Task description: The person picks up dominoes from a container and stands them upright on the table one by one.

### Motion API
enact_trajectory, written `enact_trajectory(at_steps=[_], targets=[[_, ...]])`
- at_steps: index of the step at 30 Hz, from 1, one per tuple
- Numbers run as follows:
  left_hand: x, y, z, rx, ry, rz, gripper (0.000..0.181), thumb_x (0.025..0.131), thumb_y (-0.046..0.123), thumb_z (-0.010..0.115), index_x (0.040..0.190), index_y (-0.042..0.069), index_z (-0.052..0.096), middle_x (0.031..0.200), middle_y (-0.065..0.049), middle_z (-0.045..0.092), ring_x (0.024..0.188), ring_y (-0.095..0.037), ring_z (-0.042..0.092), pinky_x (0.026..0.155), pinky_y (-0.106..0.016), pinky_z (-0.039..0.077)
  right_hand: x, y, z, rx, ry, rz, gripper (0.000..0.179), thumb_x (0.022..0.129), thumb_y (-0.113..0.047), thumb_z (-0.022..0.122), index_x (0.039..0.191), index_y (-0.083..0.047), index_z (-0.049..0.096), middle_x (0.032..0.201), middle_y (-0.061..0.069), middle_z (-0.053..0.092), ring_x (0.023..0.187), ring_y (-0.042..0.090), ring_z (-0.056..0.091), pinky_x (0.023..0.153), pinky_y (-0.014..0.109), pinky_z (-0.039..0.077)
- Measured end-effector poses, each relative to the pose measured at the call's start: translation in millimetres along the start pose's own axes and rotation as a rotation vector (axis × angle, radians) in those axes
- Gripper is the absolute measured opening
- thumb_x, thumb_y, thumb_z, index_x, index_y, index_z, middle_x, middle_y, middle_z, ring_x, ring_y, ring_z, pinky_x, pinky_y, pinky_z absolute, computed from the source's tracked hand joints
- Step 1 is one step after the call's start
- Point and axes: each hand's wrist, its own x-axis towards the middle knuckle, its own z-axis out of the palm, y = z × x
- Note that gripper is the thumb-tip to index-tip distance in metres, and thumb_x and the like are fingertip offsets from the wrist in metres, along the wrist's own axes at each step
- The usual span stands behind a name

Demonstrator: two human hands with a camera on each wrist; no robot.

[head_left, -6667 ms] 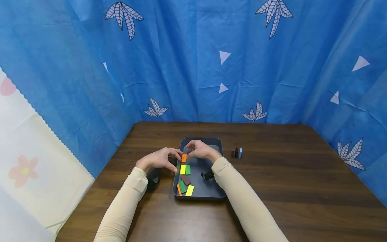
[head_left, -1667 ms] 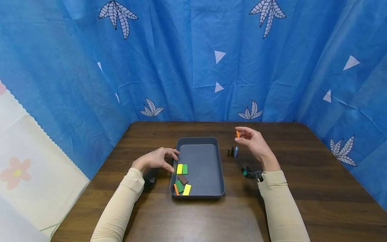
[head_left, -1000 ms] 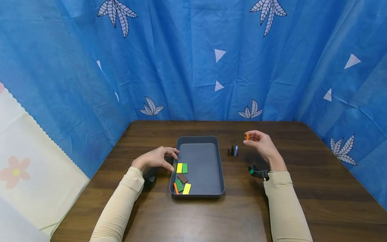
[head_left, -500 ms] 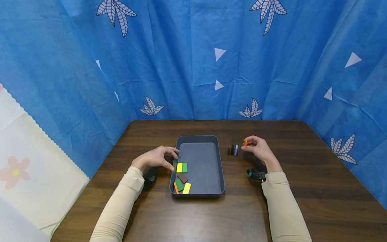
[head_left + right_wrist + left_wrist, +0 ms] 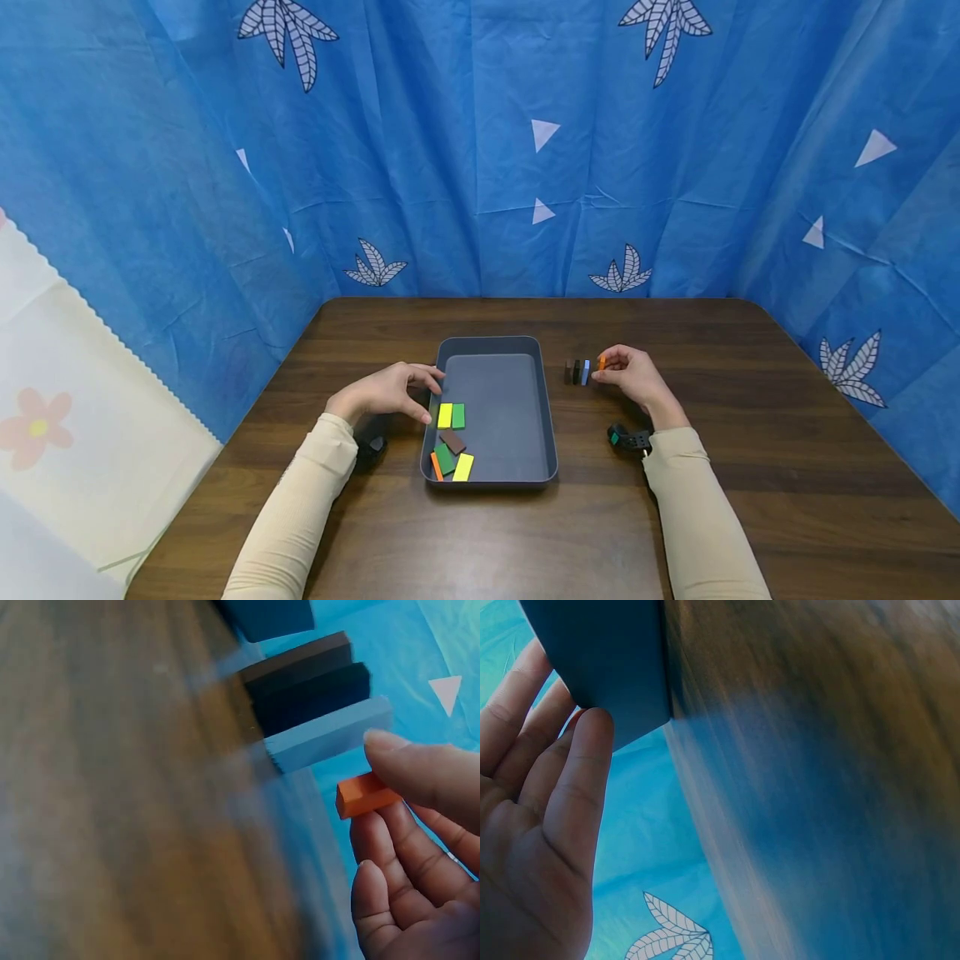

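My right hand [image 5: 632, 377] pinches an orange domino [image 5: 602, 363] between thumb and fingers, just right of a short row standing on edge. That row holds a light blue domino [image 5: 330, 735], a black domino [image 5: 315, 697] and a brown domino [image 5: 300, 661]. In the right wrist view the orange domino is close to the blue one, with a gap between them. My left hand [image 5: 386, 392] rests at the left rim of a dark grey tray [image 5: 543, 400], fingers loosely bent. Its thumb lies by the tray's outer wall in the left wrist view.
Inside the tray's left side lie yellow dominoes [image 5: 462, 467], green dominoes [image 5: 445, 459], a brown domino [image 5: 452, 442] and an orange domino [image 5: 437, 467]. The wooden table [image 5: 675, 325] ends at a blue curtain [image 5: 450, 167].
My right hand has taken the orange domino from the tray's left side, carried it right past the row, then lowered it and brought it back left towards the blue domino. The left hand stays at the rim.
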Motion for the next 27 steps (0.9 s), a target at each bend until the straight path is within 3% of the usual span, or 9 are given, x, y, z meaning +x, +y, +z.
enact_trajectory(at_steps=[15, 27], targets=[[-0.1, 0.2, -0.2, 0.018, -0.002, -0.004, 0.042, 0.079, 0.025, 0.086, 0.115, 0.01, 0.071, 0.153, -0.01, 0.049, 0.14, -0.038, 0.046, 0.111, -0.054, 0.043, 2.3, 6.7, 5.3, -0.017, -0.014, -0.014, 0.027, 0.09, -0.005, 0.073, 0.112, 0.001, 0.06, 0.103, 0.015, 0.063, 0.089, 0.024, 0.058, 0.075, 0.019, 0.055], [0.7, -2.0, 1.1, 0.024, 0.001, 0.012, 0.04, 0.079, 0.024, 0.086, 0.114, 0.011, 0.072, 0.152, -0.009, 0.05, 0.138, -0.036, 0.048, 0.11, -0.052, 0.045, 2.8, 7.9, 7.9, -0.045, -0.032, -0.01, 0.026, 0.089, -0.004, 0.073, 0.112, 0.001, 0.061, 0.107, 0.018, 0.063, 0.091, 0.026, 0.058, 0.082, 0.027, 0.056]])
